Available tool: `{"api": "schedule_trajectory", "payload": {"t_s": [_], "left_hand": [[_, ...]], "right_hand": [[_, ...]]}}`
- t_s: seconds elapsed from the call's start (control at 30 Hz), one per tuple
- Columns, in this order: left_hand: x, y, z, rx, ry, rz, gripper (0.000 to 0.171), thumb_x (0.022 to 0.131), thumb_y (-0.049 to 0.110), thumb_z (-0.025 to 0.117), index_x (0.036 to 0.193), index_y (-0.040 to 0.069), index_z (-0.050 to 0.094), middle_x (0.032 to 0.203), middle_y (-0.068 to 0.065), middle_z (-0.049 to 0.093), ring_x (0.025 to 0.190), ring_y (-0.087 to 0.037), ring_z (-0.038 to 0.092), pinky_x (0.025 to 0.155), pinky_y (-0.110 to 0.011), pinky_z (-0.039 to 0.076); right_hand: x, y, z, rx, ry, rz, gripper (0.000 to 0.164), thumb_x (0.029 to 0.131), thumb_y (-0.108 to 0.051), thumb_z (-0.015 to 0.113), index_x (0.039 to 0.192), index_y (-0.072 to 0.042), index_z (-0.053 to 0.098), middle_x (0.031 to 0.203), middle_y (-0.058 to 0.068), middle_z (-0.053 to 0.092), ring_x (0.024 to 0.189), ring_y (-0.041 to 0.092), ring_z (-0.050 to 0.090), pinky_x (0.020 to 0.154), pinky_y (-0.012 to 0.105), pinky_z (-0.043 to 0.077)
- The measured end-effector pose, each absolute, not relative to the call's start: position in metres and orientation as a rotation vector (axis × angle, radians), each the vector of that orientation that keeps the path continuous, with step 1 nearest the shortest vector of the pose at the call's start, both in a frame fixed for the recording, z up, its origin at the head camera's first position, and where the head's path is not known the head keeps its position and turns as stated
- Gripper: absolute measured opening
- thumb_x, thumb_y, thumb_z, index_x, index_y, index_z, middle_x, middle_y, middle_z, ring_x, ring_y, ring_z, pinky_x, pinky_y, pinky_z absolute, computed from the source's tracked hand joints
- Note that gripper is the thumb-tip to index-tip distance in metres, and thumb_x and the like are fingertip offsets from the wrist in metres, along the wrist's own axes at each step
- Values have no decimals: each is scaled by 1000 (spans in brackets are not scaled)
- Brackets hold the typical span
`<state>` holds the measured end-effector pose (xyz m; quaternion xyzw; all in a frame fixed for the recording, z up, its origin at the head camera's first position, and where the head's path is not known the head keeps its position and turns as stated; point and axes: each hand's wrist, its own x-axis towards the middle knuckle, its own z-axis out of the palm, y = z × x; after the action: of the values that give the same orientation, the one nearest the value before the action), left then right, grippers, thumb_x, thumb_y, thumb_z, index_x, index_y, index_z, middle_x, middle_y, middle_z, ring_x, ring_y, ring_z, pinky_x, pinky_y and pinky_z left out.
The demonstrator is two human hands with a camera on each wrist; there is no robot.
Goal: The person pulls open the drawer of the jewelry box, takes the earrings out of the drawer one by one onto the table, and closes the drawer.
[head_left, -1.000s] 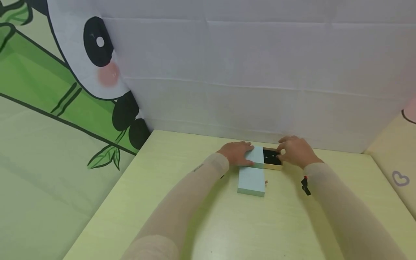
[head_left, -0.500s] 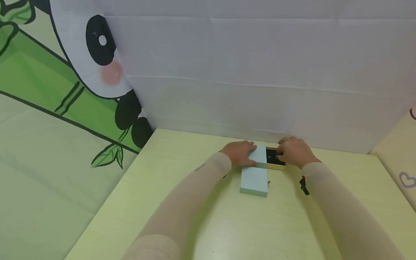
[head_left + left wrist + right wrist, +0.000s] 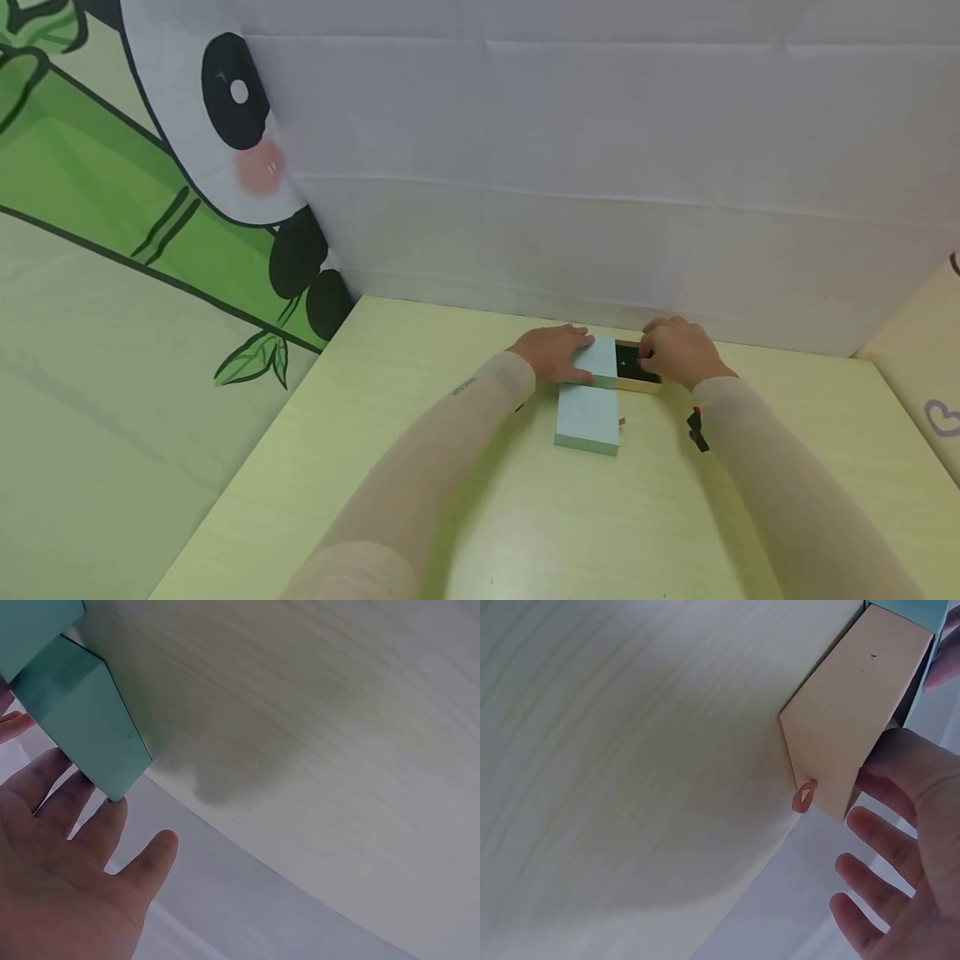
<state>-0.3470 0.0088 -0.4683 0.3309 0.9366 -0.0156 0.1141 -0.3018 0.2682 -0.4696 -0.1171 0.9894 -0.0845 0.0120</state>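
A pale blue slide-out box [image 3: 597,357] lies near the back edge, its cream drawer [image 3: 639,386] pulled out to the right. In the drawer is a black insert [image 3: 626,364] with a small shiny star on it. My left hand [image 3: 551,353] grips the blue sleeve, thumb at the near side and fingers across to the far side. The right hand [image 3: 681,353] reaches over the drawer with thumb and index fingertip down inside, its other fingers loose. I cannot tell what those fingertips pinch. An orange pull loop [image 3: 804,796] hangs from the drawer's end in the right wrist view.
A second pale blue box [image 3: 587,419], closed, stands just in front of the first, a small orange tab [image 3: 622,422] at its right side. Behind the light wooden table [image 3: 495,517] hangs a white cloth [image 3: 525,208]. A panda-and-bamboo print covers the left wall.
My right fingertips have shifted left into the drawer and now cover one of the two stars seen earlier. The left hand keeps its hold, and the view has swung slightly.
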Motion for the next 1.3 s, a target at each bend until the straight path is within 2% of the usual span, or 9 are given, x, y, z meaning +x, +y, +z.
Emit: {"api": "schedule_trajectory", "payload": {"t_s": [0.13, 0.83, 1.07, 1.3], "left_hand": [[-344, 9, -464, 967, 2739, -39, 85, 114, 70, 67, 186, 30, 42, 195, 9, 38, 183, -16, 36, 146, -42, 43], [-344, 11, -467, 957, 2754, -68, 85, 114, 68, 68, 186, 31, 42, 195, 9, 38, 183, -17, 37, 144, -44, 45], [-343, 12, -467, 948, 2748, -74, 83, 115, 67, 66, 186, 32, 41, 196, 9, 37, 183, -17, 36, 145, -44, 44], [-341, 12, -462, 950, 2747, -71, 83, 115, 67, 67, 186, 31, 41, 196, 8, 37, 183, -17, 36, 145, -44, 44]], "right_hand": [[-302, 267, -470, -358, 3083, -295, 10, 106, -15, 86, 98, -14, 92, 156, 26, 75, 144, 57, 65, 120, 76, 54], [-299, 268, -472, -473, 3143, -220, 10, 103, -14, 88, 94, -15, 90, 155, 24, 77, 148, 56, 64, 120, 75, 54], [-297, 272, -469, -524, 3186, -196, 7, 101, -14, 86, 96, -14, 91, 151, 22, 79, 144, 56, 68, 116, 75, 57], [-295, 281, -459, -537, 3221, -198, 8, 102, -14, 85, 104, -12, 93, 153, 24, 79, 145, 58, 68, 118, 81, 56]]}}
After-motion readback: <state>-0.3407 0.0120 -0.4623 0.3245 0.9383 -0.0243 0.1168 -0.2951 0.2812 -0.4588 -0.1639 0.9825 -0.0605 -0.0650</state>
